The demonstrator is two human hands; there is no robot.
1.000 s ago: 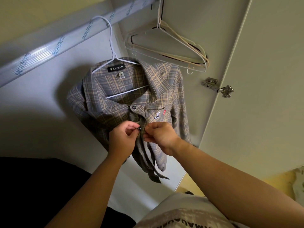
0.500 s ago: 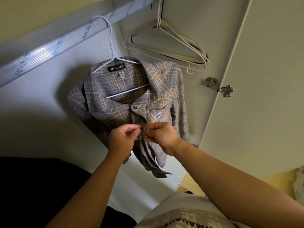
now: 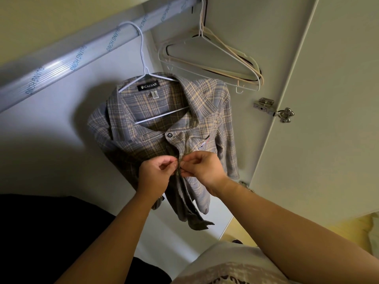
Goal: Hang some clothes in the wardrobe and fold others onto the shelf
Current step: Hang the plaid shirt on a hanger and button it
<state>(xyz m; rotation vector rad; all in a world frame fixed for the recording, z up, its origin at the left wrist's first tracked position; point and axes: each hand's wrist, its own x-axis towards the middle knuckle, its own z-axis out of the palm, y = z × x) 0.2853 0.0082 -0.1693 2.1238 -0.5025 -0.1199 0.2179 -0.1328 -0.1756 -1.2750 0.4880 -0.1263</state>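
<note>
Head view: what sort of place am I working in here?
Inside a wardrobe, most likely in a home: a rail runs overhead, a shirt hangs from it on a hanger beside spare hangers, and a hinged door stands open on the right.

Pinched the placket (image 3: pixel 178 171) of the plaid shirt (image 3: pixel 213 103) shut between the fingertips of the left hand (image 3: pixel 155 173) and right hand (image 3: pixel 205 169). Covered the second button, in plain view beside the left thumb a second ago and half hidden half a second ago. Closed the two front edges over it. Dragged the chest logo (image 3: pixel 202 147) slightly lower and rightward, bunching the cloth above the right hand. Nudged the loose hem (image 3: pixel 202 224) a little to the right.
</note>
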